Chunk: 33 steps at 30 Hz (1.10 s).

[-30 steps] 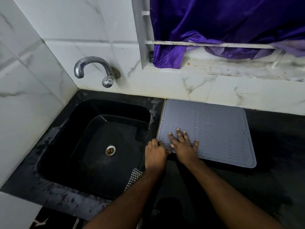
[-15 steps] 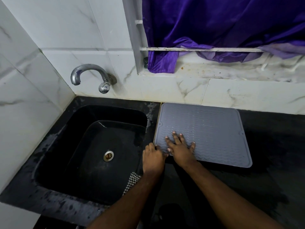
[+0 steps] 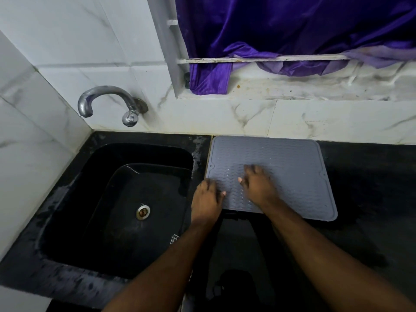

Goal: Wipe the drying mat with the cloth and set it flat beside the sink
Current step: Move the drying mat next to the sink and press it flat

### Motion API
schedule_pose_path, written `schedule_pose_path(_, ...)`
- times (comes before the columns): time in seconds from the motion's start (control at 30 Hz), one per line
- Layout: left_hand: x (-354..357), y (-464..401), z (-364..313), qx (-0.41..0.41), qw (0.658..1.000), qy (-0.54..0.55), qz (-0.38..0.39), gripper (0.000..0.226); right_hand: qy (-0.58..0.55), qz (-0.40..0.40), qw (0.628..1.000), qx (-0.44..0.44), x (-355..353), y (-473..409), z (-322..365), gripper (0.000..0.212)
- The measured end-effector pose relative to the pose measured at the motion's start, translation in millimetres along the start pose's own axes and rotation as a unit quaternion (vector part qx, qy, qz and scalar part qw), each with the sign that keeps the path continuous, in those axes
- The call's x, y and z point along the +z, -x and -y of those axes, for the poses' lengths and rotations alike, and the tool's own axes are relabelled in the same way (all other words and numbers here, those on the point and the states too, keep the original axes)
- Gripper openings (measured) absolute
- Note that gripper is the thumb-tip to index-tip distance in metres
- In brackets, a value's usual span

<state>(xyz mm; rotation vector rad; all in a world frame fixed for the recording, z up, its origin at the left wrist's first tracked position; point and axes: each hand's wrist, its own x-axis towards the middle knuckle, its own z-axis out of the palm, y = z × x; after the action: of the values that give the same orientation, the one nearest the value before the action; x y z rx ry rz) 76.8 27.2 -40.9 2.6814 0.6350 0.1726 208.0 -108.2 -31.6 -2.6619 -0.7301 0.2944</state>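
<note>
A grey ribbed drying mat (image 3: 290, 167) lies flat on the black counter, its left edge against the sink's right rim and its far edge at the tiled wall. My right hand (image 3: 257, 186) lies palm down on the mat's near left part, fingers straight and blurred by motion. My left hand (image 3: 206, 198) rests at the mat's near left corner, fingers on its edge. A scrap of black-and-white checked cloth (image 3: 174, 238) shows under my left forearm at the sink's right rim; most of it is hidden.
The black sink (image 3: 108, 224) with its steel drain (image 3: 142, 212) fills the left. A steel tap (image 3: 108, 102) juts from the tiled wall above it. Purple curtain (image 3: 281, 30) hangs over the window ledge. Dark counter (image 3: 371, 199) stretches right of the mat.
My right hand has slid further right and away from me across the mat. My left hand has stayed at the mat's near left corner. The mat has kept its place.
</note>
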Motion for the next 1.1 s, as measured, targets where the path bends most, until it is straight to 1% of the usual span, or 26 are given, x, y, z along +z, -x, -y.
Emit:
schedule_pose_path(0.07, 3, -14, 2, 0.027, 0.999, -0.012, 0.036, 0.067, 0.027, 0.007, 0.999, 0.040, -4, -7, -12, 0.063)
schedule_pose_path(0.13, 7, -26, 6, 0.058, 0.993, -0.066, 0.084, 0.076, 0.029, 0.044, 0.997, 0.063, -3, -13, -23, 0.069)
schedule_pose_path(0.2, 10, -35, 10, 0.082, 0.981, -0.125, 0.126, 0.078, 0.041, 0.081, 0.994, 0.063, 5, -15, -29, 0.072)
schedule_pose_path(0.23, 12, -37, 11, 0.083, 0.977, -0.138, 0.143, 0.079, 0.049, 0.087, 0.993, 0.063, 11, -14, -31, 0.072)
schedule_pose_path(0.3, 15, -37, 11, 0.066, 0.975, -0.128, 0.168, 0.079, 0.055, 0.075, 0.993, 0.067, 20, -12, -32, 0.072)
schedule_pose_path(0.67, 27, -34, 9, 0.043, 0.977, -0.121, 0.172, 0.084, 0.074, 0.055, 0.993, 0.074, 30, -12, -31, 0.071)
schedule_pose_path(0.97, 23, -37, 6, 0.038, 0.978, -0.112, 0.172, 0.083, 0.076, 0.088, 0.991, 0.071, 22, -15, -30, 0.074)
schedule_pose_path(1.03, 17, -33, 3, 0.034, 0.984, -0.083, 0.155, 0.082, 0.072, 0.090, 0.991, 0.073, 18, -13, -26, 0.073)
schedule_pose_path(1.1, 11, -18, 2, 0.019, 0.993, -0.030, 0.114, 0.076, 0.074, 0.074, 0.992, 0.066, 15, -6, -17, 0.070)
